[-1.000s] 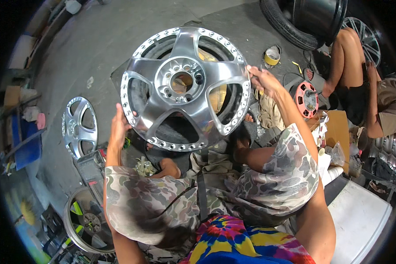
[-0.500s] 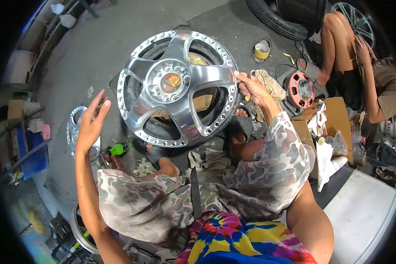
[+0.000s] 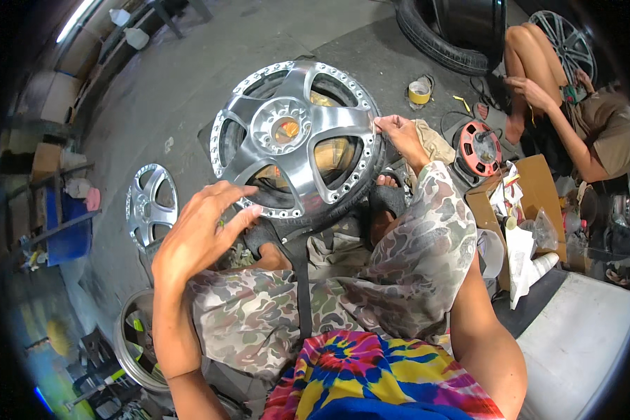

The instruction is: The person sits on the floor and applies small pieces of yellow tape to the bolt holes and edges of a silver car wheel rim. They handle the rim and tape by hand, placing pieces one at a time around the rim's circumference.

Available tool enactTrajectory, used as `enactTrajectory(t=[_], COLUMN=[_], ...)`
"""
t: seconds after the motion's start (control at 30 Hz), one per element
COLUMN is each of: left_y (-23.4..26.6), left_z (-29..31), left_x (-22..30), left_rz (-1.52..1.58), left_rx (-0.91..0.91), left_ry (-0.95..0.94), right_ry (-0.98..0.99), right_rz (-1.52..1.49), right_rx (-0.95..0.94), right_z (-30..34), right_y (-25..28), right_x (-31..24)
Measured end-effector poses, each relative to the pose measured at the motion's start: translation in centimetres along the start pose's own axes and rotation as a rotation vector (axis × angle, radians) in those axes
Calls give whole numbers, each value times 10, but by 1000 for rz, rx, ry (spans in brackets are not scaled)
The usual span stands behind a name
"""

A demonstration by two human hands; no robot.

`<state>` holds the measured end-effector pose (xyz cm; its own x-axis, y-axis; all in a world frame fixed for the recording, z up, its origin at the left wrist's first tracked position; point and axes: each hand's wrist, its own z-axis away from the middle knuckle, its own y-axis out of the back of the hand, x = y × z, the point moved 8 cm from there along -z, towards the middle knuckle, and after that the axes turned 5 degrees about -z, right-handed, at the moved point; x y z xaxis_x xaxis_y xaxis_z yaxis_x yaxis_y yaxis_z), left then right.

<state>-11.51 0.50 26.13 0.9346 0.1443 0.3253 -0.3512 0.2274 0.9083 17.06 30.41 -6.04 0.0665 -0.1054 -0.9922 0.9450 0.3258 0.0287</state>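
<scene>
A polished five-spoke wheel face [image 3: 299, 166] with bolts or bolt holes around its edge lies in front of me, on top of a black tyre [image 3: 338, 212]. Its right edge is pinched between the thumb and fingers of my right hand [image 3: 404, 142]. My left hand [image 3: 197, 229] hovers by the lower left edge, fingers spread and holding nothing; it looks close to the edge, but I cannot tell whether it touches. Yellowish-brown material [image 3: 332, 152] shows through the gaps between the spokes.
A smaller silver wheel [image 3: 147, 203] lies at the left. Right of me are a tape roll [image 3: 419, 92], a red-faced reel-like device [image 3: 478, 148] and a cardboard box [image 3: 547, 187] of papers. A co-worker's hand [image 3: 532, 92] is at far right, below another tyre [image 3: 434, 45].
My left hand has swung right and nearer, to the wheel face's lower left edge. The wheel face looks lower and smaller in view. My right hand stays at its edge. The co-worker's hands moved.
</scene>
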Motion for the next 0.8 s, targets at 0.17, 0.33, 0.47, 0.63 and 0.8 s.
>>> enactTrajectory(t=[0.17,0.33,0.47,0.63,0.8], left_y=[-18,-19,-16,-12,-16], left_z=[-5,-5,-2,-2,0], left_x=[-38,-41,-37,-33,-29], left_rz=[-8,95,81,93,49], left_rx=[-125,-94,-97,-87,-70], left_ry=[99,45,37,8,-24], right_ry=[-20,-10,-63,-145,-348], right_rz=[331,431,222,98,-140], right_rx=[45,49,3,-44,-20], right_z=[-7,-17,0,34,86], right_y=[4,5,5,32,76], right_x=[-8,2,12,33,59])
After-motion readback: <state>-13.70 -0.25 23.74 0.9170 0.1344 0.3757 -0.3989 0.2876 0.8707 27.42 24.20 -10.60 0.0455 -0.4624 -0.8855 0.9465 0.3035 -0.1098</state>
